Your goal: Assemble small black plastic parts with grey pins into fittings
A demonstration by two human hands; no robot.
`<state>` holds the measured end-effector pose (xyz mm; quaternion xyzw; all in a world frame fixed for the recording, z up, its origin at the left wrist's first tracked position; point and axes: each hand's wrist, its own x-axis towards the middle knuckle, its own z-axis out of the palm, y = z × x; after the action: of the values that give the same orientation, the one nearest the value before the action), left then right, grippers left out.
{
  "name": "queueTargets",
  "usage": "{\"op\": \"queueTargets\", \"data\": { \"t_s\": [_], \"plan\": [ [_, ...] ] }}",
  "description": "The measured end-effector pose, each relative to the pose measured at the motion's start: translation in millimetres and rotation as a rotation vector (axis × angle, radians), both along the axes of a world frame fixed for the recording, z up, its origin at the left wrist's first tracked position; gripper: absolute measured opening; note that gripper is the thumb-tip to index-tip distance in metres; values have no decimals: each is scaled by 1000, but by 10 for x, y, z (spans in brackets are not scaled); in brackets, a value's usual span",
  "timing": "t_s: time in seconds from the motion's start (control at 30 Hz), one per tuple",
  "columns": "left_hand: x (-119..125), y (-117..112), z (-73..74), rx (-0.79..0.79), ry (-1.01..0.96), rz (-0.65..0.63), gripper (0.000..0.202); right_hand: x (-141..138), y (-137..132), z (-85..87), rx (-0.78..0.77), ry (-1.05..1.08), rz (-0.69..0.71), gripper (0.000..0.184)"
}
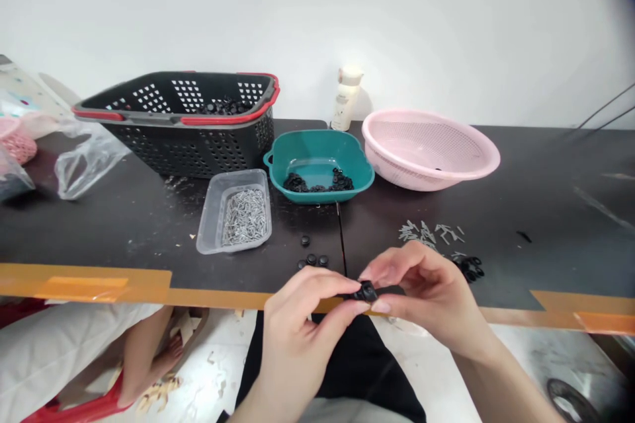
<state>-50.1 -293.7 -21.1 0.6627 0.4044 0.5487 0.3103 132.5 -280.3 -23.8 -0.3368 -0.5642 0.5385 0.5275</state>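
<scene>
In front of me, over the table's front edge, my left hand (pixel 303 327) pinches a small black round part (pixel 368 291) between thumb and fingertips. My right hand (pixel 436 297) closes on the same part from the other side, thumb below and fingers above. The fingertips cover some of it, so its exact kind is unclear. Several black round caps (pixel 311 259) lie on the table beyond my left hand. Past my right hand are a scatter of small grey pins (pixel 417 231) and a heap of black rings (pixel 471 268), partly hidden by that hand.
A clear plastic box (pixel 208 221) holds many silver pins. Behind stand a black basket (pixel 198 145) with black parts, a teal basin (pixel 317 142) with more, a pink colander (pixel 431 175) and a cream bottle (pixel 346 99). Another person's leg (pixel 143 350) shows at lower left.
</scene>
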Motion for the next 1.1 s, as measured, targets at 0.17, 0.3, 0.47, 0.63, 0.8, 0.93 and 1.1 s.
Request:
{"op": "queueTargets", "data": {
  "t_s": [0.17, 0.3, 0.47, 0.63, 0.8, 0.93, 1.1],
  "plan": [
    [-37, 63, 27, 72, -38, -16, 19, -60, -39, -28, -90, 118, 17, 27],
    [-61, 90, 77, 99, -12, -66, 14, -125, -94, -26, -171, 231, -22, 25],
    [-75, 56, 135, 138, 34, -61, 11, -126, -99, -28, -145, 309, 41, 25],
    [-66, 18, 155, 184, 75, -69, 11, -62, -53, -75, -45, 302, 144, 28],
    [-71, -6, 172, 196, 102, -51, 11, -94, -71, -60, -42, 320, 108, 27],
    [-63, -14, 192, 195, 109, -45, 9, -107, -73, -43, -58, 296, 87, 28],
    [-41, -1, 199, 168, 135, -35, 9, -90, -64, -59, -105, 295, 100, 28]
  ]
}}
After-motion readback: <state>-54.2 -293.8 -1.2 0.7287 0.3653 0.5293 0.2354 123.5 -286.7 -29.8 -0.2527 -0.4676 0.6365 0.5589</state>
